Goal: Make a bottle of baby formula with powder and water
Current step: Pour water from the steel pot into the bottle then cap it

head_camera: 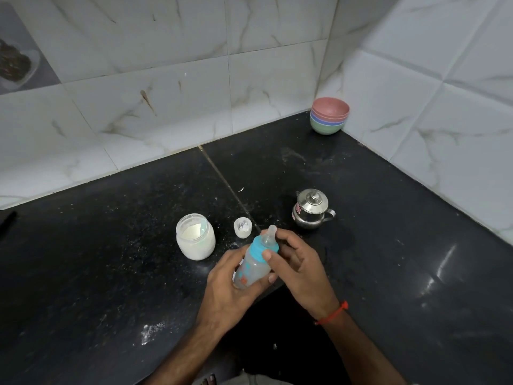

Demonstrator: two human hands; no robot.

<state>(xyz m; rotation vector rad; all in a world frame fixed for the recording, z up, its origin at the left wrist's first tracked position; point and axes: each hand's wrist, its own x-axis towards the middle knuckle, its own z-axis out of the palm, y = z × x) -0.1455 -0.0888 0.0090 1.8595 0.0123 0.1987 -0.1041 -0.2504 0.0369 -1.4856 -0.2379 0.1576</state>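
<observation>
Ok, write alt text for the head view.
Both hands hold a tilted baby bottle over a black counter: left hand grips its body, right hand its blue collar. Behind stand a powder jar, small cup and steel pot.

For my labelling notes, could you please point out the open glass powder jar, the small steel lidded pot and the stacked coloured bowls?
Open glass powder jar (196, 240): head view, front wall.
Small steel lidded pot (310, 209): head view, body.
Stacked coloured bowls (329, 118): head view, side of stack.

Both hands hold a baby bottle (254, 269) tilted over the black table (111, 259): the left hand (230, 287) grips its body, the right hand (299, 265) holds the blue collar (256, 250) under the teat. Behind stand an open powder jar (195, 237), a small cap (243, 227) and a steel jug (312, 209). 3 stacked bowls (329, 115) sit in the corner.
</observation>
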